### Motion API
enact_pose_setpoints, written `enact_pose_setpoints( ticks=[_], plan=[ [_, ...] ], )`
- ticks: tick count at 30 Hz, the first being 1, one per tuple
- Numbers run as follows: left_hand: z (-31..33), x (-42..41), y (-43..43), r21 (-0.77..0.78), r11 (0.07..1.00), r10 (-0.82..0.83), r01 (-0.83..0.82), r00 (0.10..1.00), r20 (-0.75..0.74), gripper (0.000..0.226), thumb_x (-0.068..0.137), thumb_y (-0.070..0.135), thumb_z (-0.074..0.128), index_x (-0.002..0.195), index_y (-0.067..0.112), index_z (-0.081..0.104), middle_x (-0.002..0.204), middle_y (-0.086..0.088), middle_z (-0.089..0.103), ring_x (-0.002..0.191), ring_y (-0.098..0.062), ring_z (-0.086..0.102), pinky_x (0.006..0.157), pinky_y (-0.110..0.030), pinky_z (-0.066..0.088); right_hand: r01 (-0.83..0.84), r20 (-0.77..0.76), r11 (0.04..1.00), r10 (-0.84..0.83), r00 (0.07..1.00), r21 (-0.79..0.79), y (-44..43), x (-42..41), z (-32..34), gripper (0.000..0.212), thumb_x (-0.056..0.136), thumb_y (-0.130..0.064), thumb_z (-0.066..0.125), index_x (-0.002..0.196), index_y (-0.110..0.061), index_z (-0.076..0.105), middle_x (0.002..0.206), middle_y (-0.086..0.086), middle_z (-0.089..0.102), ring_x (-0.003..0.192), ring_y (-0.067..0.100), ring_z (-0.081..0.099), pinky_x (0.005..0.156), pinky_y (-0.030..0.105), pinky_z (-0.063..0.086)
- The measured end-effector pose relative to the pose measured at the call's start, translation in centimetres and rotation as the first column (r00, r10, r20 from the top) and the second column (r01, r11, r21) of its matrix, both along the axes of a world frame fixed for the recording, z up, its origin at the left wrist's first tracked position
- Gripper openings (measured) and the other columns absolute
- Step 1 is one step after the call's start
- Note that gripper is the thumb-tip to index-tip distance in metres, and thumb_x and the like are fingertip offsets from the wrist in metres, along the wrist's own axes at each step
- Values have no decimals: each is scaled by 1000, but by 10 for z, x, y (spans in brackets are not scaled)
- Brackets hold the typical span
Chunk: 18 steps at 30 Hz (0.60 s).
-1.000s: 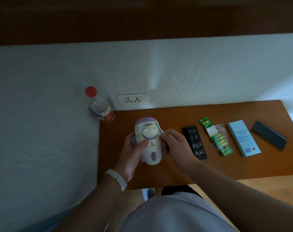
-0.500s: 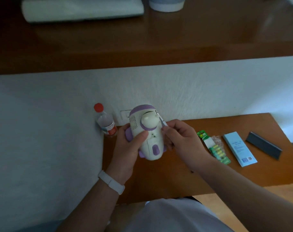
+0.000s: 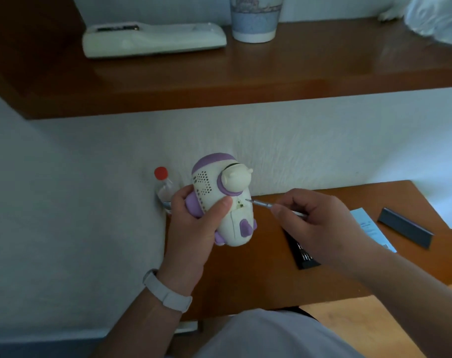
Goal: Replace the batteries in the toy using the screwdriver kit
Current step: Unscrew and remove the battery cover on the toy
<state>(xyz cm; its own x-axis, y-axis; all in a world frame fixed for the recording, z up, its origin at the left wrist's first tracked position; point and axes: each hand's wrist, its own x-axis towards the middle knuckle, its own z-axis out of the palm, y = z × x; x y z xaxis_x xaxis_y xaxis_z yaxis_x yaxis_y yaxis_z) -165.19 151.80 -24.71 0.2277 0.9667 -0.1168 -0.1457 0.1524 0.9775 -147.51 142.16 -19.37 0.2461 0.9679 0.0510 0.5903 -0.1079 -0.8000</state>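
Head view: wooden table (image 3: 245, 277) against white wall (image 3: 310, 151), shelf (image 3: 271, 73) above, toy (image 3: 206, 182) held

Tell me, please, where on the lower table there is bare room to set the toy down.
The widest bare patch of the table is its near left, between the front edge, the left hand holding the toy and the black bit tray. The right side is crowded: bit tray, pale blue box, dark case.
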Motion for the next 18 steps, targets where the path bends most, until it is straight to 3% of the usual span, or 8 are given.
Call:
enact_pose_setpoints(
  ticks=[6,9,14,18],
  plan=[
    [12,1,-10,44,999,-8,8,1000,-6,89,59,42,91,133,21,48,123,3,69,106,-16,71,76,-28,61,-49,217,998,37,975,49,-10,-5,16,24,87,-49,52,79,-31,65,57,-6,58,50,15,53,44,27,40],
    [18,-2,-11,80,997,-12,14,1000,-18,85,56,42,81,132,23,47,124,4,67,106,-16,70,74,-28,61,-52,260,997,37,965,53,-10,-8,18,26,87,-51,50,81,-31,65,52,-8,55,49,14,54,45,27,42],
    [20,-5,-10,115,993,-3,6,1000,-29,73,60,35,80,125,21,48,120,1,68,100,-13,72,69,-22,59,-53,304,995,25,952,84,-6,-12,20,26,87,-49,51,80,-29,66,50,-10,53,49,15,55,45,28,43],
    [21,-8,-9,170,985,25,-10,996,-89,68,58,40,80,117,29,48,118,5,68,98,-10,72,68,-24,60,-63,388,996,31,921,69,-2,-15,23,25,87,-48,51,79,-29,66,50,-12,51,51,13,55,39,26,41]
  ],
)
